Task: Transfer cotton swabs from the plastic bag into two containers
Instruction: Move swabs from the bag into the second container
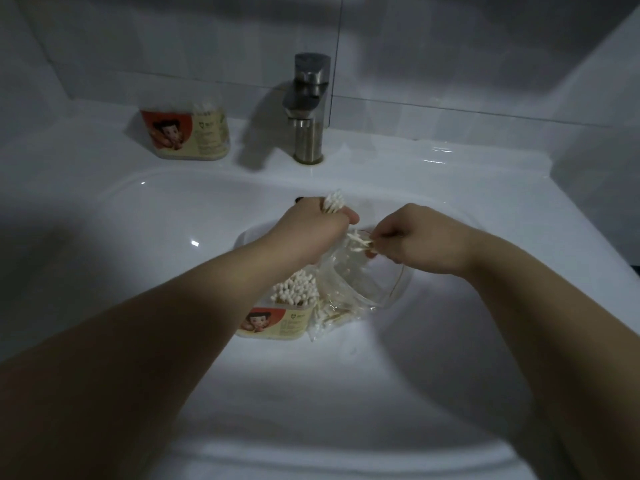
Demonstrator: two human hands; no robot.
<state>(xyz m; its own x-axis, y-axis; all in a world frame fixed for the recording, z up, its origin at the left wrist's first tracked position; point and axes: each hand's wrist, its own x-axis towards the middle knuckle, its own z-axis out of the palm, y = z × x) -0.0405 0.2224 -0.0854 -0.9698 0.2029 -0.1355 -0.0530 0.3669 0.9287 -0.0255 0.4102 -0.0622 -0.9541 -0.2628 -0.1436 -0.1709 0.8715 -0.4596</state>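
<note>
Dimly lit white sink (138, 237): the ledge container (187, 135) appears filled, and the basin container (277, 322) is nearly packed. A swab bundle (333, 202) is gripped by the left hand (318, 220); a few more are pinched by the right hand (412, 237) at the plastic bag (360, 282), where some remain

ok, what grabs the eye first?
Over the white ceramic sink, the left hand grips a bundle of white cotton swabs while the right hand pinches a few loose swabs above the clear plastic bag. Beside the bag, a labelled plastic container stands packed with swabs; its twin sits on the back ledge, left of the steel tap.
</note>
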